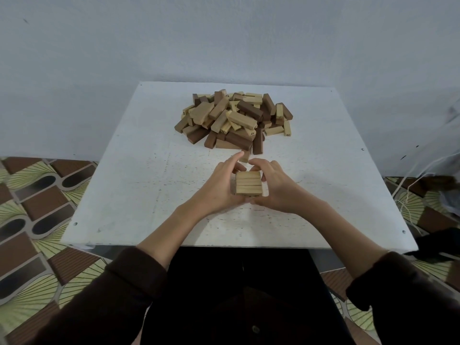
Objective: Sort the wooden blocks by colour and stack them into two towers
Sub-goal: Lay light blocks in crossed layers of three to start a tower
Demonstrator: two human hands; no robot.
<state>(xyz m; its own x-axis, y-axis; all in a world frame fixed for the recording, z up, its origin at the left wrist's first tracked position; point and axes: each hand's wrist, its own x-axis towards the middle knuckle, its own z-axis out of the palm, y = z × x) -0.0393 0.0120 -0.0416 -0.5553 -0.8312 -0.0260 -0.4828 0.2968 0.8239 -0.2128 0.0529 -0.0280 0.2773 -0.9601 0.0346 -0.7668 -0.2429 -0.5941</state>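
Observation:
A low stack of light wooden blocks (249,183), its top layer three blocks side by side, stands on the white table (139,185) near the middle. My left hand (221,185) cups its left side and my right hand (276,188) cups its right side, with fingers curled round the far corners and thumbs at the near edge. Behind it lies a mixed pile of light and dark brown blocks (236,119). One light block (245,155) lies just beyond my fingertips.
The table stands against a pale wall, its near edge close to my body. Patterned floor tiles (37,220) show on both sides. White cords (408,195) and dark items lie on the floor at the right.

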